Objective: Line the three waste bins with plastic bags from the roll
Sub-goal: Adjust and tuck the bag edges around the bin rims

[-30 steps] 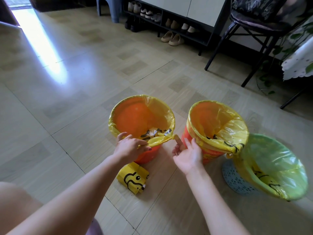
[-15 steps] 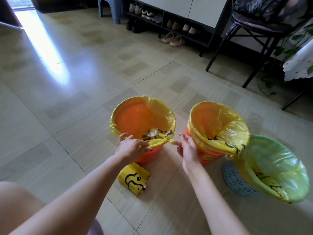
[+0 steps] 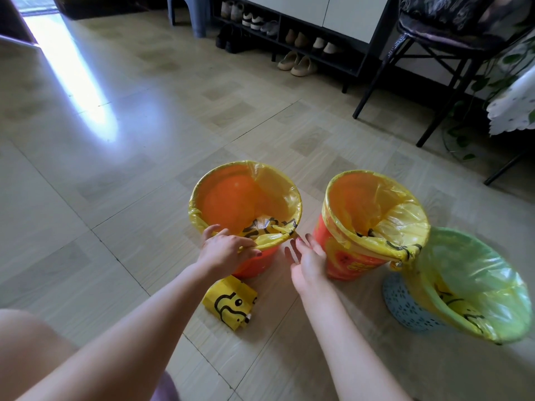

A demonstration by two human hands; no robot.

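Left hand (image 3: pixel 224 250) fingers pinch the yellow bag (image 3: pixel 269 241) at the left orange bin (image 3: pixel 257 263) rim; right hand (image 3: pixel 307 256) open, empty. Film thin, slippery, probably tear-prone: grip the gathered edge. Roll (image 3: pixel 228 303) on floor.

Both arms reach forward. The left hand (image 3: pixel 227 250) curls over the near rim of the left bin (image 3: pixel 246 209), pinching its bag; the right hand (image 3: pixel 308 260) hovers right of that bin, fingers spread.

My three bins all wear yellow bags: left orange bin (image 3: pixel 252 264), middle orange bin (image 3: pixel 347 256) beside it, blue bin (image 3: pixel 405 308) rightmost, seemingly tilted; the roll (image 3: pixel 228 302) lies before the left bin.
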